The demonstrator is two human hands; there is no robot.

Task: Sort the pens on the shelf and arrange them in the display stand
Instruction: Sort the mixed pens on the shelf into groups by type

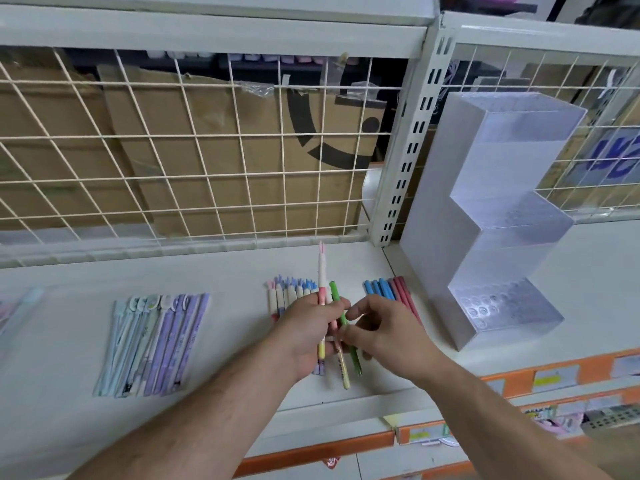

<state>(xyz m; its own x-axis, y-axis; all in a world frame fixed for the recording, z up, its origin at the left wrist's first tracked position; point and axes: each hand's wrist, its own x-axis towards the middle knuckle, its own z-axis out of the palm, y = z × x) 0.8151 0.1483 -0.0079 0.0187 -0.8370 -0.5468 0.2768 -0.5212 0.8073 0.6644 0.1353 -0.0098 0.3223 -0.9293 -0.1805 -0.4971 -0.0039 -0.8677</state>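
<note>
My left hand (310, 332) grips a few pens upright over the white shelf (242, 382): a white and pink pen with a bunny-ear cap (322, 271), a green pen (335, 292) and a yellow one (343, 370). My right hand (375, 327) pinches the green pen's middle. Behind my hands lies a row of bunny-cap pens (291, 289). Blue and pink pens (388, 289) lie to the right. A group of purple and light blue pens (156, 341) lies to the left. The clear stepped display stand (502, 216) is at the right, with no pens in its holes.
A white wire grid (194, 150) with cardboard behind it closes the back of the shelf. A slotted metal upright (405, 150) separates the two shelf bays. Orange price strips (554, 375) line the front edge. More packets lie at the far left (17, 306).
</note>
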